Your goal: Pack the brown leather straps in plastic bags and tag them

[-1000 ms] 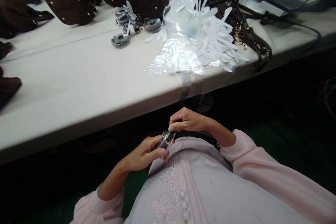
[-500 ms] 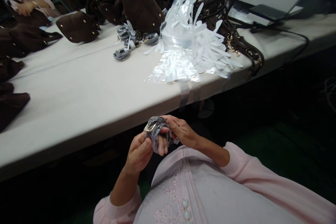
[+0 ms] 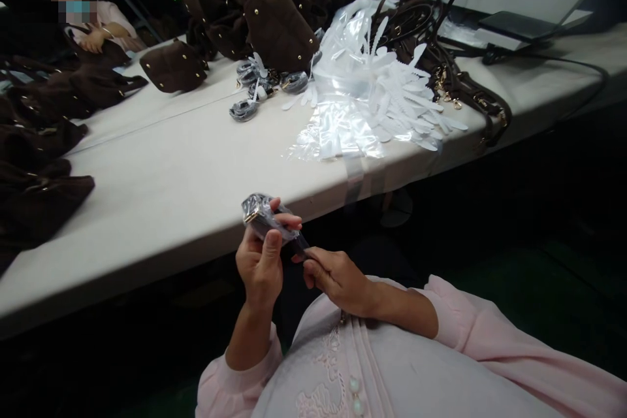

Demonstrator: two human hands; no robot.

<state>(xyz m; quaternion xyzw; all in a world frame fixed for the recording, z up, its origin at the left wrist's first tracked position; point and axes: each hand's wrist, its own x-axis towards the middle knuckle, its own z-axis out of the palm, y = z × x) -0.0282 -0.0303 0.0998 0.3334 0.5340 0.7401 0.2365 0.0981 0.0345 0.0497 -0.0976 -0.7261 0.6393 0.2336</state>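
Note:
A coiled strap [image 3: 258,217] in clear plastic wrap, with a gold buckle at its left side, is held just in front of the table edge. My left hand [image 3: 259,268] grips it, thumb upright on the near side and some fingers through the loop. From the coil's lower right comes a short dark strap end [image 3: 300,245], pinched between the thumb and fingers of my right hand [image 3: 340,277]. Beyond them on the table lie several similar wrapped coils [image 3: 243,110], some with white strips attached.
Clear plastic bags [image 3: 343,134] and a heap of white strips [image 3: 406,101] cover the table [image 3: 196,170] ahead. Brown straps with gold clasps [image 3: 470,91] hang over its edge. Brown bags [image 3: 279,29] are piled behind and left. Another person [image 3: 105,29] is at far left.
The coil has turned and moved left and up relative to my body. My right hand has moved off the coil, down to the strap end. The view has shifted slightly left.

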